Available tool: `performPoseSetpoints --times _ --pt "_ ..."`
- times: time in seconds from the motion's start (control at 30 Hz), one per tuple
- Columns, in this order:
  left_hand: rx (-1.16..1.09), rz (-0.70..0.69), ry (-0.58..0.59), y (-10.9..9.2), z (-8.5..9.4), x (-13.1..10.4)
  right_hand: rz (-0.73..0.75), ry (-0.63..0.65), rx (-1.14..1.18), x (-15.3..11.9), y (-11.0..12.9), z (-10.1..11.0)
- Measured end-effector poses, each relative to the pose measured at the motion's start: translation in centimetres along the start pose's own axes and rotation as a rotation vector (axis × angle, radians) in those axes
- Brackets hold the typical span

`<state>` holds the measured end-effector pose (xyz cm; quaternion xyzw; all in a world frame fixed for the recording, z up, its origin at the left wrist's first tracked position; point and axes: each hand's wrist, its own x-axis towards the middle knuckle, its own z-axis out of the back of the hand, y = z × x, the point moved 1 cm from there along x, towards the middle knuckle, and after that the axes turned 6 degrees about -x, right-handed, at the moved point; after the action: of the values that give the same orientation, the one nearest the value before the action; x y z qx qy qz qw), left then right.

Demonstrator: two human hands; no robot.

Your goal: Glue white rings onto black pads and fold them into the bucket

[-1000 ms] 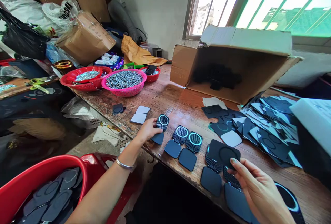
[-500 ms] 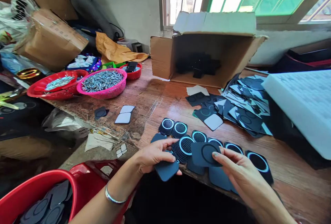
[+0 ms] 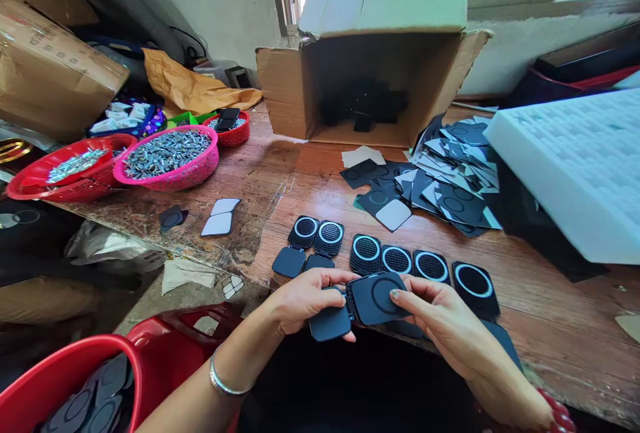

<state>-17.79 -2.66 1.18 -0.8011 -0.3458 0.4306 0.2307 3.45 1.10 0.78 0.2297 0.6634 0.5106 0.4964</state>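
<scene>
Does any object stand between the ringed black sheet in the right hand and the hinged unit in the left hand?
Nothing visible does. The right hand holds the ringed black sheet over one half of the hinged unit, which the left hand grips; their contact is hidden.

smooth silver bangle [image 3: 215,377] on left wrist [image 3: 239,361]; red beaded bracelet [image 3: 557,412] on right wrist [image 3: 533,398]
</scene>
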Motion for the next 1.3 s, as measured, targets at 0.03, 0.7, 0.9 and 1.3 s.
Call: performPoseSetpoints --times 0.03,0.7,0.9,1.3 --pt "0.002 0.004 0.002 0.0 0.0 0.0 0.000 0.003 -0.002 0.0 0.0 0.0" --pt "0.002 -0.002 0.023 -0.2 0.0 -0.2 -0.009 0.018 -0.107 0.3 1.1 -0.5" --pt "-0.006 0.007 0.034 -0.2 -0.2 -0.4 -0.008 0.014 -0.124 0.4 1.4 -0.6" --pt "0.003 -0.010 0.036 0.1 0.1 -0.2 0.009 0.011 -0.180 0.5 1.3 -0.4"
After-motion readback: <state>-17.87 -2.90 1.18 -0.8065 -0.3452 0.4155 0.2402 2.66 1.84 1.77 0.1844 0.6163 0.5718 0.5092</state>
